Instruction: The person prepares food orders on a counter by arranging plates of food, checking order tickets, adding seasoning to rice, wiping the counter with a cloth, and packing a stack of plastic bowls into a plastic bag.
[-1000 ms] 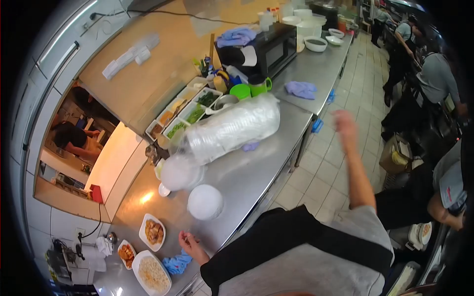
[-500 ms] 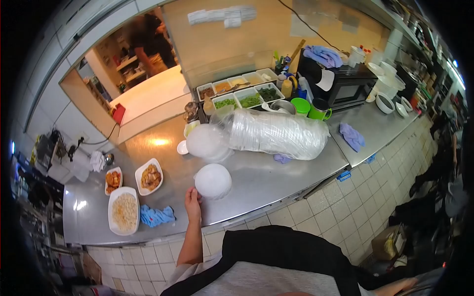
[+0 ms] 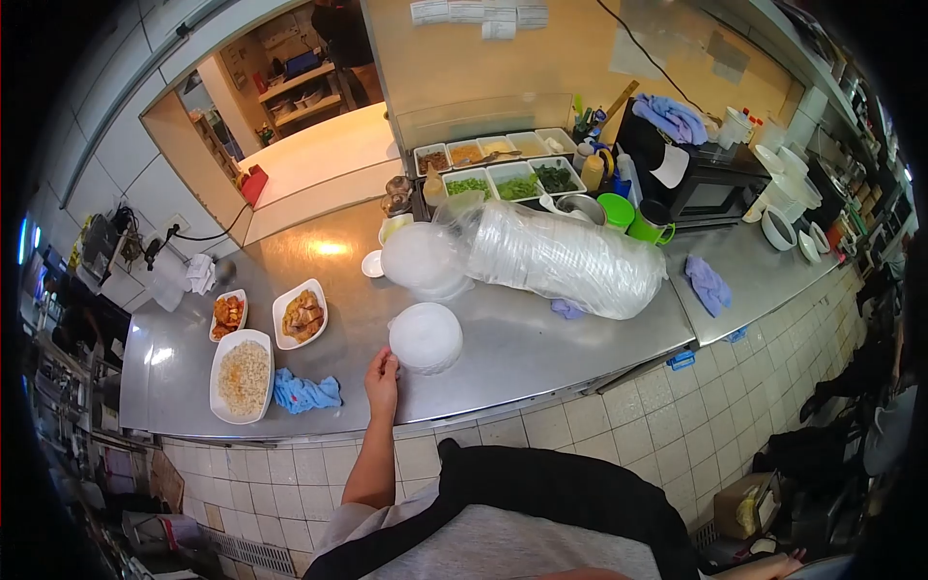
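A round, translucent white plastic lid (image 3: 425, 336) lies on the steel counter in front of me; whether it is one piece or a short stack I cannot tell. At its left edge, my left hand (image 3: 382, 379) has thumb and fingers closed on the rim. Low at the far right, partly cut off, my right hand (image 3: 778, 565) extends its fingers, with nothing visible in them. Behind the lid, similar round plastic pieces (image 3: 425, 259) stick out of a long plastic-wrapped stack (image 3: 565, 256).
On the left are a bowl of rice (image 3: 242, 377), two dishes of cooked food (image 3: 300, 314) (image 3: 228, 316) and a blue cloth (image 3: 306, 391). Trays of toppings (image 3: 510, 182) line the back. A microwave (image 3: 715, 188) and a purple cloth (image 3: 709, 285) are at right.
The view has shifted, so the counter sits differently in it. My left hand stays at the lid's edge. My right hand's fingers look more extended at the lower right.
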### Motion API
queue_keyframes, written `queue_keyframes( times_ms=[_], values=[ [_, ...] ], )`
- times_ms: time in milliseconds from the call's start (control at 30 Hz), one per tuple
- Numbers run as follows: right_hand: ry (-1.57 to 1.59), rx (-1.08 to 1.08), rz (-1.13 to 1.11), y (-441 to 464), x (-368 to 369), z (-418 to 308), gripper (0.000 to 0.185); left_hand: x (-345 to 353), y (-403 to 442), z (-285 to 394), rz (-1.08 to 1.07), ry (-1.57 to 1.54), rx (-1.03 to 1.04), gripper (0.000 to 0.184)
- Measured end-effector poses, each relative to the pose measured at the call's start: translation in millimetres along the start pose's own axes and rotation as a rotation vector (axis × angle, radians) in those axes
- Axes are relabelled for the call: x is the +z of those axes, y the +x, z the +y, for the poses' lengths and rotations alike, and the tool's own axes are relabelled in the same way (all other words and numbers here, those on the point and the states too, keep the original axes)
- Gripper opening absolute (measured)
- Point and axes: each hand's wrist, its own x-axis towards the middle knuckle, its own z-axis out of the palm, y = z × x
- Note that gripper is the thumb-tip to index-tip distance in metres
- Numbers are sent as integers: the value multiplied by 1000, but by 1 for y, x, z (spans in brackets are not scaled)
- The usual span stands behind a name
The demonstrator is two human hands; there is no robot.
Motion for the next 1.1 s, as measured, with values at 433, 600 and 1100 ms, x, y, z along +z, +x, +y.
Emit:
queue_keyframes(
  times_ms=[433, 600, 1100],
  values=[
    [-19, 164, -1052, -388, 240, 11, 26, -16, 35, 33, -40, 330, 154, 38],
    [29, -67, -1713, -571, 358, -66, 27, -42, 50, 37, 108, 839, 386, 37],
    [-37, -1147, -1656, -975, 596, -67, 52, -26, 53, 32, 279, 1013, 380, 39]
  ],
)
